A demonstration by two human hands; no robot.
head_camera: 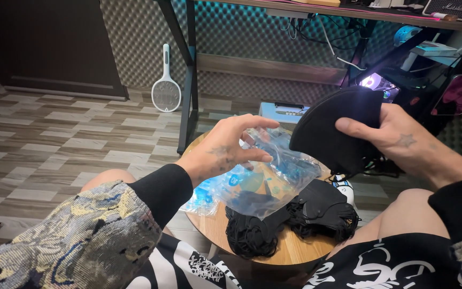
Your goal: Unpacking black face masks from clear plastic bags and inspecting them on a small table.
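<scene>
Seated person, two bare hands over a small round wooden bench (pixel 295 251) between the knees.

Right hand (pixel 397 140): one black fabric face mask (pixel 335 128), folded and cupped. Grip closed on it, thumb across the front, fingers hidden behind. The mask is held in the air above the bench's far right edge; its long axis runs on a slant from lower left to upper right, rounded side toward the upper left.

Left hand (pixel 228 152): open, fingers spread and curled, holding nothing firmly. The fingertips hover at, maybe brush, the top of one crinkled clear plastic bag with blue printed marks (pixel 263 179); contact is hard to tell. The bag lies over the bench's left and middle, slack, mouth toward the far side.

On the bench, near edge: a heap of black face masks with tangled elastic ear loops (pixel 300 217). Roughly two clumps, left and right; single masks can't be counted. The heap touches the bag's lower edge.

Beyond, on the wood-pattern floor: one white racket-shaped swatter (pixel 166 85) leaning upright against the grey wall, handle up. One pale blue box (pixel 284 111) behind the bench. One black desk leg (pixel 188 75) between them.
</scene>
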